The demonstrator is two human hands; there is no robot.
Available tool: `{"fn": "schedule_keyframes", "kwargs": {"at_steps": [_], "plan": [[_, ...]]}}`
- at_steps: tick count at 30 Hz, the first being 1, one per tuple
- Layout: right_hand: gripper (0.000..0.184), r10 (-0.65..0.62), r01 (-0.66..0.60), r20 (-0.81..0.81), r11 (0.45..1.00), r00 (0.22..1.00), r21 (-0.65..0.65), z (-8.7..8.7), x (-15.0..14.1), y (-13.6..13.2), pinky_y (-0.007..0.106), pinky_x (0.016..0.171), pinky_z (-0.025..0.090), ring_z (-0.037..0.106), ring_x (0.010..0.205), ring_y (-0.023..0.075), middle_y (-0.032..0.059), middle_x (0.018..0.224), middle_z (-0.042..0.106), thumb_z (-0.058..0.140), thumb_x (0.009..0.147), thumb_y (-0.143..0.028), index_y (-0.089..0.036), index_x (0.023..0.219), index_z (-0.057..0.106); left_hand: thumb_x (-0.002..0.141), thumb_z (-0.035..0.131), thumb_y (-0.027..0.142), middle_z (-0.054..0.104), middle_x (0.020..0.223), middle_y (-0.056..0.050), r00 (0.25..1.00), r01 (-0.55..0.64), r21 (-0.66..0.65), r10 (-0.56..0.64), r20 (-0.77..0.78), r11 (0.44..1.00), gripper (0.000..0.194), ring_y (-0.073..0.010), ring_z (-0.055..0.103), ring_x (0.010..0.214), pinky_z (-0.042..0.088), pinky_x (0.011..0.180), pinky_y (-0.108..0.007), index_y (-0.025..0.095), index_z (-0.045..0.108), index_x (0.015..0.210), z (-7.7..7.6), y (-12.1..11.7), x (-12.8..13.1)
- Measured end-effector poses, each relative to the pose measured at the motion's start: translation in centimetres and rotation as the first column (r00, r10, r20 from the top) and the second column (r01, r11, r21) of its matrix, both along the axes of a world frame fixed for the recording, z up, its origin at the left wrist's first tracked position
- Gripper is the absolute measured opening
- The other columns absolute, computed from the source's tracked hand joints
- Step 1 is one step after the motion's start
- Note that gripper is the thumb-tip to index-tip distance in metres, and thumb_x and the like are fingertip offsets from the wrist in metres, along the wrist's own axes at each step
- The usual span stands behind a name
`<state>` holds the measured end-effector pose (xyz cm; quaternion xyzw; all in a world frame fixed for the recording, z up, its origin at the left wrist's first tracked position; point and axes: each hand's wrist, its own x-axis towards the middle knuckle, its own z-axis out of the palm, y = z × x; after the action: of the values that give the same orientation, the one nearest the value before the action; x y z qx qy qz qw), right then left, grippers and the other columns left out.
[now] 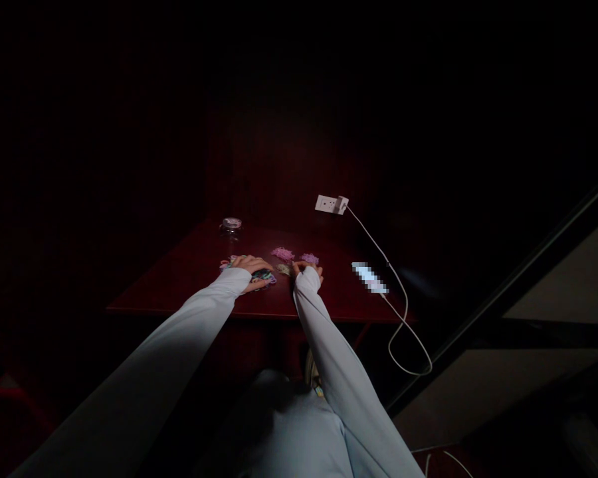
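My left hand lies over a mixed pile of colourful thin loops that look like small elastic bands, its fingers stretched out across them. Part of that pile is hidden beneath the palm. My right hand is on the table with its fingers bent together, beside a small pale yellowish pile; whatever is between the fingertips is too small to make out. Just beyond the hands sit a pink pile and a purple pile of similar loops.
A dark red table carries a clear lidded jar at the back left. To the right lies a blurred-out phone, its white cable hanging past the table edge and running to a charger in the wall socket.
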<state>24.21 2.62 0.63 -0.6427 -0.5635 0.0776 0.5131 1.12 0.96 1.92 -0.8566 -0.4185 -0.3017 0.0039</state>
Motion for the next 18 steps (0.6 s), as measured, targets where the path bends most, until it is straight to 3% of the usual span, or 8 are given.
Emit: {"fn": "schedule_keyframes", "kwargs": {"at_steps": [4, 10, 14, 18], "plan": [[0.028, 0.015, -0.012, 0.047, 0.998, 0.999, -0.061, 0.1, -0.1, -0.1, 0.045, 0.096, 0.04, 0.049, 0.118, 0.0344, 0.0146, 0.111, 0.07, 0.069, 0.093, -0.047, -0.023, 0.08, 0.076, 0.095, 0.063, 0.047, 0.073, 0.143, 0.001, 0.998, 0.007, -0.049, -0.011, -0.062, 0.999, 0.036, -0.0273, 0.06, 0.135, 0.037, 0.117, -0.045, 0.042, 0.075, 0.129, -0.1, 0.0, 0.2], [0.028, 0.01, -0.003, 0.053, 0.993, 0.999, -0.118, 0.2, 0.2, 0.0, 0.048, 0.098, 0.043, 0.052, 0.121, 0.0367, 0.0164, 0.115, 0.07, 0.066, 0.093, -0.047, -0.023, 0.081, 0.074, 0.097, 0.06, 0.047, 0.072, 0.144, 0.003, 0.993, 0.052, -0.082, -0.06, -0.104, 0.995, 0.036, -0.0255, 0.058, 0.139, 0.036, 0.121, -0.043, 0.043, 0.074, 0.13, -0.2, 0.1, 0.3], [0.034, -0.1, 0.103, 0.044, 0.992, 0.994, -0.074, 0.0, 0.5, 0.8, 0.042, 0.096, 0.048, 0.063, 0.106, 0.0302, 0.0145, 0.105, 0.073, 0.052, 0.099, -0.044, -0.021, 0.092, 0.077, 0.094, 0.065, 0.042, 0.075, 0.138, 0.001, 0.996, 0.028, -0.072, -0.034, -0.08, 0.997, 0.032, -0.0262, 0.062, 0.135, 0.039, 0.12, -0.044, 0.04, 0.076, 0.124, -0.6, 0.4, 0.3], [0.053, -0.155, 0.162, 0.16, 0.986, 0.975, -0.032, -0.3, 1.2, 1.7, 0.037, 0.084, 0.052, 0.069, 0.085, 0.0265, 0.0134, 0.085, 0.074, 0.034, 0.106, -0.043, -0.017, 0.093, 0.079, 0.091, 0.068, 0.038, 0.077, 0.135, -0.001, 0.998, 0.018, -0.067, -0.021, -0.054, 0.998, 0.027, -0.0275, 0.064, 0.132, 0.041, 0.118, -0.045, 0.037, 0.077, 0.116, -1.0, 0.7, 0.3]]}}
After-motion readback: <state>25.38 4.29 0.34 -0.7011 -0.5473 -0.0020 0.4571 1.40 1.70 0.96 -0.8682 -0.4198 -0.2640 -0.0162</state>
